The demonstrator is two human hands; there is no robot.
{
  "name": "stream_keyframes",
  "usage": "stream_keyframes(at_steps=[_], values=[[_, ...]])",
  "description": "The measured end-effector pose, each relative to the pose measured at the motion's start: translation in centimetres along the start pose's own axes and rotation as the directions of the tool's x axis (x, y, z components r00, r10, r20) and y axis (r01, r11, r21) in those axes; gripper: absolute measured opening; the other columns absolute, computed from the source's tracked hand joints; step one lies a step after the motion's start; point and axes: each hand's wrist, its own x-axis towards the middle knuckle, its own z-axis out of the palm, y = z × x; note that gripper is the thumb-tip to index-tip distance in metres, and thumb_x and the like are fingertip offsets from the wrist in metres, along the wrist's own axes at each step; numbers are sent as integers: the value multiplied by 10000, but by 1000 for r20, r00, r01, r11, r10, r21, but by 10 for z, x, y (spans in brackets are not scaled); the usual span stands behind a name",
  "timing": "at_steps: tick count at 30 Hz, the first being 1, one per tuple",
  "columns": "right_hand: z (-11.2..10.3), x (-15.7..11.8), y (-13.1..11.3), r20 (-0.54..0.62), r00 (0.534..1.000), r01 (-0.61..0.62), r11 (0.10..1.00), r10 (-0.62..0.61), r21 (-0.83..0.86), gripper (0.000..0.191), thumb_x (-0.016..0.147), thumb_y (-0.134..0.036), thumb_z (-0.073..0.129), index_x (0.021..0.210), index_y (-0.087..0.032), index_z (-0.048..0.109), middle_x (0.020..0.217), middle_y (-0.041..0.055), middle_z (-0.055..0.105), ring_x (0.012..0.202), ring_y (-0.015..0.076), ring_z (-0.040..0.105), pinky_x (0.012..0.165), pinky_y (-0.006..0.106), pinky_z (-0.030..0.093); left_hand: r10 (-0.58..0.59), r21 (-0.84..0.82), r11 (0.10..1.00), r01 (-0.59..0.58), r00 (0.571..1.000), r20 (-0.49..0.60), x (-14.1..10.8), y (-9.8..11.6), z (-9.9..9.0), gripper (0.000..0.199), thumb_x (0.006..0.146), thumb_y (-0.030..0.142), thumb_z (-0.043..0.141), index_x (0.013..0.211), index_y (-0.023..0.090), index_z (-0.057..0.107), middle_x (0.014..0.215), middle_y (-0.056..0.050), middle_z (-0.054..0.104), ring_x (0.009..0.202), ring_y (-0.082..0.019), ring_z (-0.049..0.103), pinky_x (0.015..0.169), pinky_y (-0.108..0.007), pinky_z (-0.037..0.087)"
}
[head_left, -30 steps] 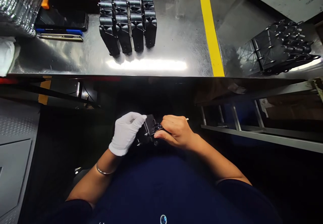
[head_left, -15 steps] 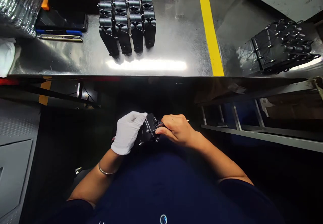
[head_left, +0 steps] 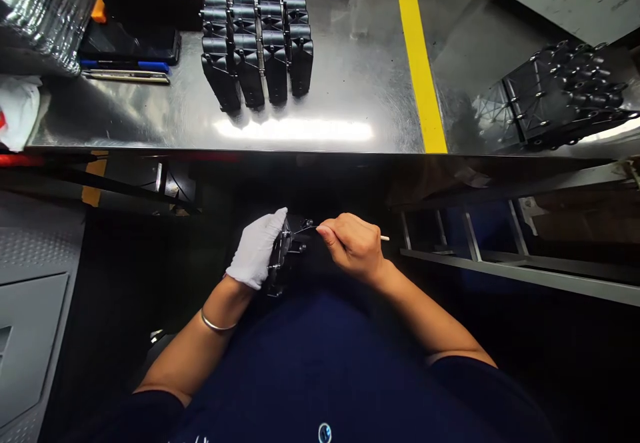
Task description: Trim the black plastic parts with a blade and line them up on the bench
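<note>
My left hand (head_left: 259,246), in a white glove, is closed around the edge of a black molded plastic part (head_left: 287,243) with pegs and ribs. It holds the part tilted in front of my body, below the bench edge. My bare right hand (head_left: 353,246) grips a thin tool (head_left: 385,238) whose pale end sticks out behind the fist. The tool's narrow metal tip points left and reaches the part; whether it touches cannot be made out. Its middle is hidden in my fingers.
Several similar black parts stand in rows (head_left: 257,46) on the metal bench (head_left: 350,90). More black parts (head_left: 565,93) are stacked right of a yellow stripe (head_left: 420,56). A blue pen (head_left: 125,66) lies at left. A metal rack (head_left: 470,236) stands under the bench at right.
My left hand has turned the black part more edge-on. My right hand has drawn slightly right, away from the part, baring the tool's thin tip. The view has shifted a little.
</note>
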Motion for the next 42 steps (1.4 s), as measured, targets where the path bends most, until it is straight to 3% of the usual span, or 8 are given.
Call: stream_keyframes(at_steps=[12,16,20,24,29,42], values=[[2,0,2,32,998,47,997,-45,-59,249,917,-202,528,697,-150,633,593,19,618,541,107,510,562,236,396,3,-34,999,-3,1000,11,2,-4,0,408,846,523,527,652,174,612,625,-19,606,556,-129,482,535,-253,410],[5,-3,1,53,999,9,1000,-7,-30,276,927,-218,512,689,-152,636,565,6,594,514,94,486,538,227,378,-4,-26,1000,4,1000,-9,1,-5,0,403,847,510,534,619,182,587,590,-4,578,541,-122,463,527,-249,401],[2,-3,0,114,993,-57,987,40,153,279,929,-211,513,692,-141,642,574,5,601,506,81,496,533,213,390,-9,-53,999,8,1000,-21,0,-7,1,393,840,514,547,645,177,599,601,-4,571,542,-121,462,529,-251,400],[-7,1,0,269,963,-155,869,27,469,310,947,-235,483,692,-145,634,598,3,620,501,67,519,502,185,405,33,-100,994,-38,998,-54,-5,-6,1,362,826,489,569,636,182,595,603,-7,577,549,-126,480,525,-250,414],[-11,2,-2,142,989,-84,939,38,332,263,926,-202,509,711,-138,645,602,21,632,520,84,528,536,210,415,60,-161,984,-80,991,-123,-9,-2,0,317,804,451,588,621,194,583,566,21,545,538,-118,487,521,-237,419],[-30,3,-2,433,900,-262,859,52,441,303,944,-229,480,696,-140,632,621,6,630,512,63,521,501,182,376,155,-88,979,-185,949,-275,-16,3,4,239,667,393,679,575,187,602,554,20,560,548,-117,487,520,-229,418]])
